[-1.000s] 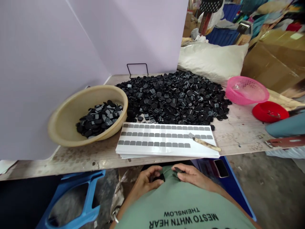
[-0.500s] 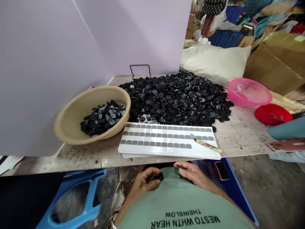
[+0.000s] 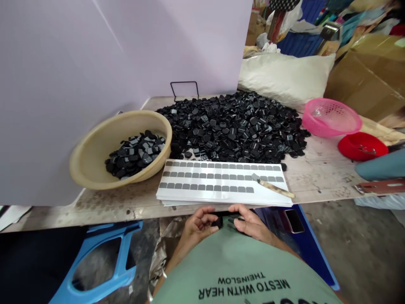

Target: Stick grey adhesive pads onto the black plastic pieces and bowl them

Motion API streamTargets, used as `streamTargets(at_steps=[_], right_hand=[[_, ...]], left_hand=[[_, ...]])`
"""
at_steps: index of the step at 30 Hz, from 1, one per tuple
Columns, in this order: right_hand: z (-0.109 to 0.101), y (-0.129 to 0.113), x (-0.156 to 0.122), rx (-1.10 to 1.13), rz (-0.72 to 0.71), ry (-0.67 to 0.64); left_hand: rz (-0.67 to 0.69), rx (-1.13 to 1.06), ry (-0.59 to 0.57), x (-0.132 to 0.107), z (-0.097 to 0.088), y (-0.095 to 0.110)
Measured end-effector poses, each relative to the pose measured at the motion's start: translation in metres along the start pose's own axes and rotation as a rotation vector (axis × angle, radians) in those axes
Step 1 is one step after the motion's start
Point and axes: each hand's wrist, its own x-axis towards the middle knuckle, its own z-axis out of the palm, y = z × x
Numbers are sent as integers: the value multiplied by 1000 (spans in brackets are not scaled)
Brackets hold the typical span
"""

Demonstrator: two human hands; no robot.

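In the head view my left hand (image 3: 199, 226) is at my lap, just below the table edge, its thumb and fingers closed on a small black plastic piece (image 3: 219, 222). Opposite it, my right hand (image 3: 253, 226) curls around dark plastic pieces (image 3: 236, 221); their number is hard to make out. Above both hands, a white sheet of grey stickers (image 3: 205, 195) lies on a stack at the table edge. A craft knife (image 3: 275, 188) with a wrapped handle rests across its right side. Behind the sheet spreads a large heap of black plastic pieces (image 3: 234, 126).
At left stands a beige basin (image 3: 82, 164) holding more black pieces, some with grey faces. A pink basket (image 3: 332, 118) and red bowl (image 3: 362, 147) sit at right. A white sack (image 3: 284, 76) lies behind. A phone (image 3: 295, 221) rests on a blue surface beside my lap.
Both hands have risen slightly toward the table edge, still near each other. The camera view has shifted a little. Things on the table stay in place.
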Motion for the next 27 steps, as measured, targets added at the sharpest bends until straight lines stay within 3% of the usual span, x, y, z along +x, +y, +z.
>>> streamTargets(at_steps=[4,10,27], right_hand=[[3,-3,1,128,76,-89],[4,-6,3,231,156,-87],[-4,-6,6,97,187,-124]], left_hand=[[-38,-15,-28,-2,2,-3],[-19,25,-92,0,-1,-10],[8,84,-51,-2,9,-8]])
